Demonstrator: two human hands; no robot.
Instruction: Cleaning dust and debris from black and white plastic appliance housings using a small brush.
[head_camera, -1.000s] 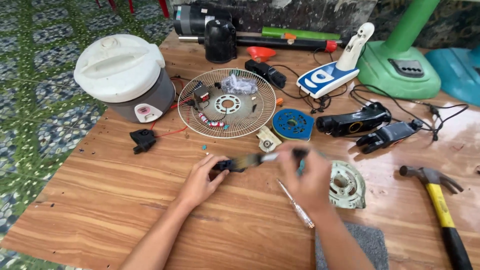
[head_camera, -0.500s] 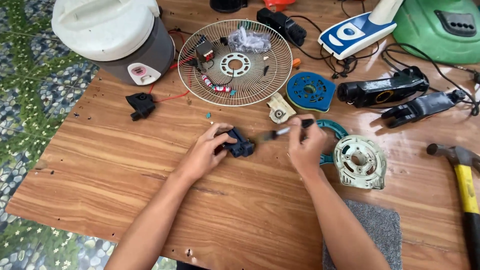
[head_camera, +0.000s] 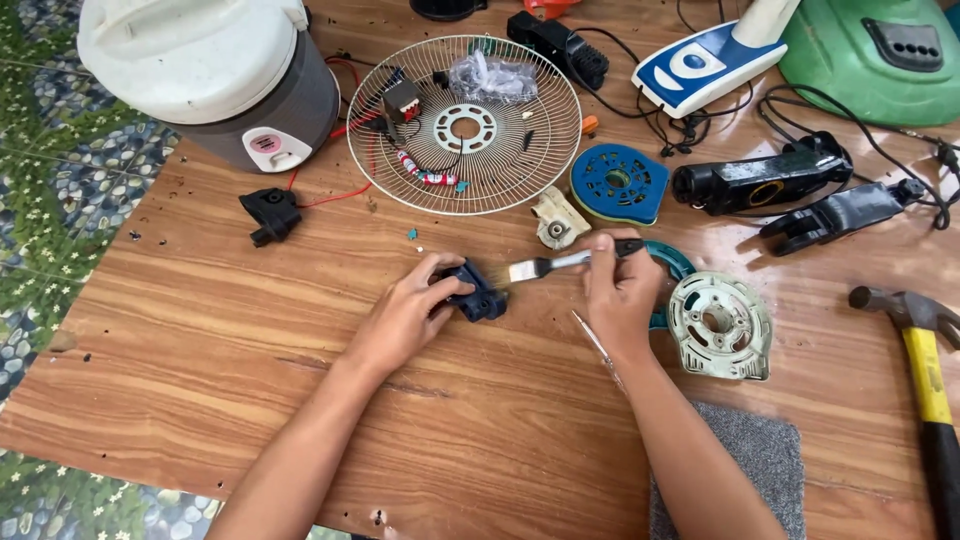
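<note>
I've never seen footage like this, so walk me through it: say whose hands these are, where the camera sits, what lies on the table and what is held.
No machine here: a person works with bare hands, filmed from a camera on their head looking down. The left hand holds a small dark plastic part on the wooden table. The right hand holds a small brush, bristles at that part. Around them lie a wire fan guard with small pieces in it, a white rice cooker, a blue round cover, a pale round housing, a hammer and a grey mat.

Tabletop (head_camera: 200, 330) glossy grained wood; dark part (head_camera: 478, 296) matt plastic; fan guard (head_camera: 520, 170) white wire; mat (head_camera: 740, 470) rough grey cloth.
</note>
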